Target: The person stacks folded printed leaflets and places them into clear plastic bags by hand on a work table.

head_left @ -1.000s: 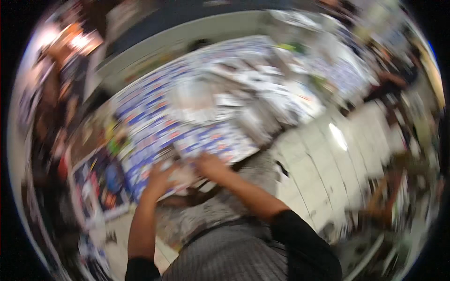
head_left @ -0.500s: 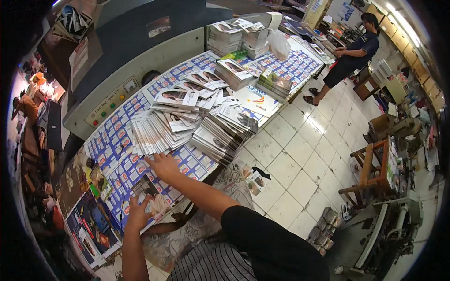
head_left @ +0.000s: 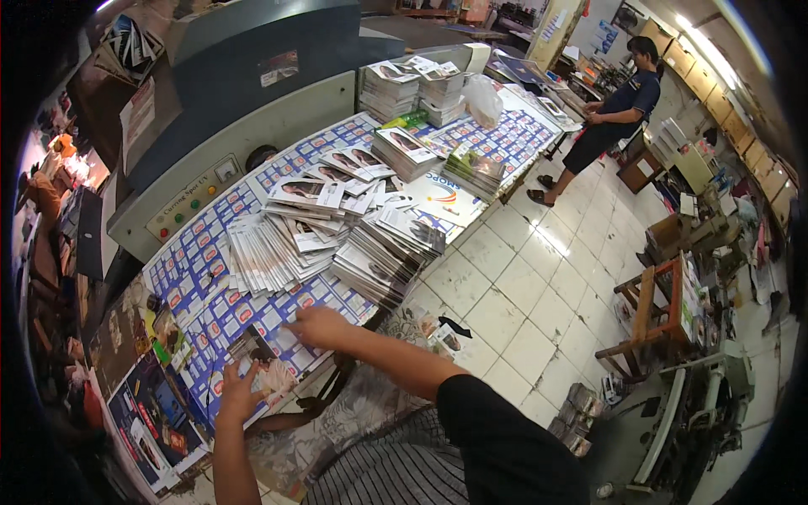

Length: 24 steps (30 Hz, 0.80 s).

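Observation:
My left hand (head_left: 238, 392) holds a small printed booklet (head_left: 263, 362) against the front part of the table, fingers on its lower edge. My right hand (head_left: 318, 326) hovers flat just right of the booklet, fingers spread, with nothing in it, over the blue-and-white printed sheets (head_left: 220, 313) that cover the table. A little beyond it lie fanned stacks of booklets (head_left: 271, 252) and a taller slanted stack (head_left: 383, 257).
More booklet piles (head_left: 404, 151) and tall stacks (head_left: 389, 88) stand farther along the table, beside a large grey-blue machine (head_left: 252, 93) with coloured buttons. Another person (head_left: 610, 118) stands at the table's far end. A wooden stool (head_left: 652, 316) stands on the tiled floor at right.
The view has steadied and come closer. My right hand has drawn back from the fanned stacks toward me. My left hand stays on the booklet at the table's front.

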### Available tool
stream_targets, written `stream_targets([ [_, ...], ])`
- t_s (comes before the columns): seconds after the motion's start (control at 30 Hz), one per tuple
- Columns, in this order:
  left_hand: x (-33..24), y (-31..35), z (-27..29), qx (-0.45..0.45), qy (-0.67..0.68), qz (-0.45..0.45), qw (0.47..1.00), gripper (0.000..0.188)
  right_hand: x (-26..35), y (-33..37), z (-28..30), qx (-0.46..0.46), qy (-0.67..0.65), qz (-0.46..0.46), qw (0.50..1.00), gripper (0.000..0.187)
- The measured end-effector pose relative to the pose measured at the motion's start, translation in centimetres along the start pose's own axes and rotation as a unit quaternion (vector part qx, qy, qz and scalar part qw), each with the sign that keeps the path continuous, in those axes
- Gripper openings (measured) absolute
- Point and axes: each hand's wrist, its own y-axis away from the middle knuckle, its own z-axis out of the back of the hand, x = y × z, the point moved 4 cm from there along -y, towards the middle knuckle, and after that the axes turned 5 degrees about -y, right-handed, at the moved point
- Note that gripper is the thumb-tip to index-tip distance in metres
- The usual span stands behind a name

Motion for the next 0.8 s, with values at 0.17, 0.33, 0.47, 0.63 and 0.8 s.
stream_targets([
  [0.17,1.4,2.1,-1.1,-0.015,-0.001,0.034,0.999,0.078,1.8,-3.0,-0.2,-0.191,0.037,-0.097,0.976,0.050],
  [0.33,1.2,2.6,-3.2,-0.052,0.041,0.027,0.997,0.076,4.5,-4.4,-5.6,-0.156,-0.330,-0.289,0.885,0.071],
  [0.47,1.4,2.9,-3.4,-0.079,0.072,0.005,0.994,0.076,4.8,-6.2,-6.8,-0.009,-0.320,-0.291,0.902,0.059],
  [0.63,1.3,3.8,-3.7,-0.174,0.071,0.020,0.982,0.085,3.1,-6.2,3.0,-0.331,-0.219,-0.161,0.904,0.020],
  [0.8,0.2,3.8,-3.0,-0.170,0.031,0.025,0.985,0.085,-1.3,-6.8,20.0,-0.525,0.172,-0.123,0.824,0.036],
])
